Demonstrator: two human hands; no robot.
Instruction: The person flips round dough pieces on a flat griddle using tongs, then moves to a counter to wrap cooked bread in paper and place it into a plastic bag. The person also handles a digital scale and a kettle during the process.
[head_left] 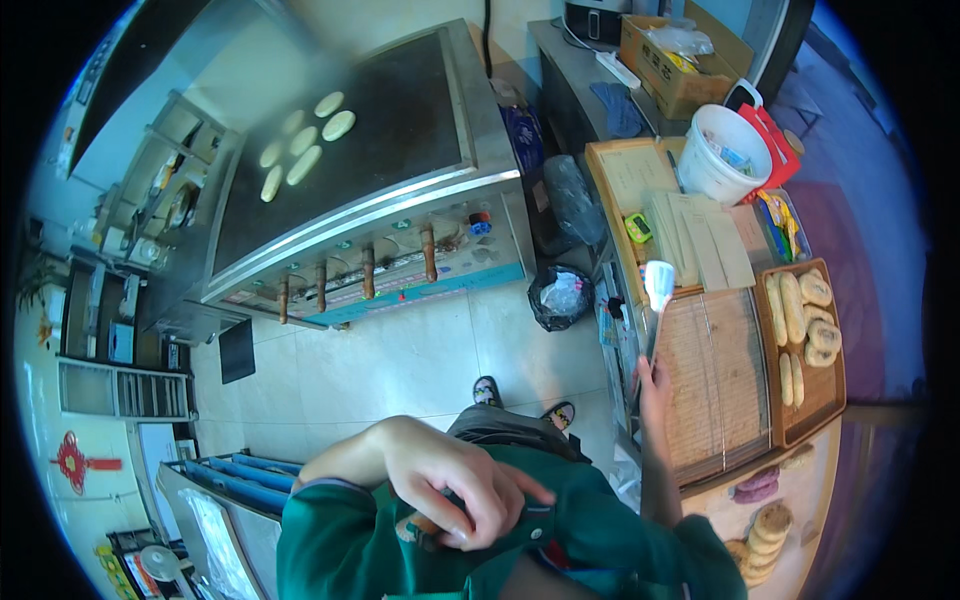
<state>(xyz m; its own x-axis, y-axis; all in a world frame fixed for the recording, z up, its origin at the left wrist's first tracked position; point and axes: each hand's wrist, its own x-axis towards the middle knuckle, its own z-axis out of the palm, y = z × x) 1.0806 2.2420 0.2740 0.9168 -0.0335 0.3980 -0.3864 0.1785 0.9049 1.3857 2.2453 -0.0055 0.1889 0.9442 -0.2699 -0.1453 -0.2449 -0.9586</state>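
My right hand (655, 388) is closed round the handle of a white-headed spatula (659, 285), held upright beside the slatted wooden rack (708, 380) on the right-hand counter. My left hand (450, 482) is bent in front of my green top, fingers curled and one finger pointing right. A small brownish thing (420, 530) shows under its fingers; I cannot make out whether it is gripped. At the upper left, several pale flat dough pieces (304, 166) lie on the left part of the dark griddle (385, 110), well away from both hands.
A brown tray (823, 395) of baked breads stands right of the rack. Brown paper bags (700, 240), a green timer (638, 228) and a white bucket (722, 160) sit farther back. A lined bin (561, 298) stands on the floor beyond my feet. Wooden handles (368, 272) project from the griddle's front.
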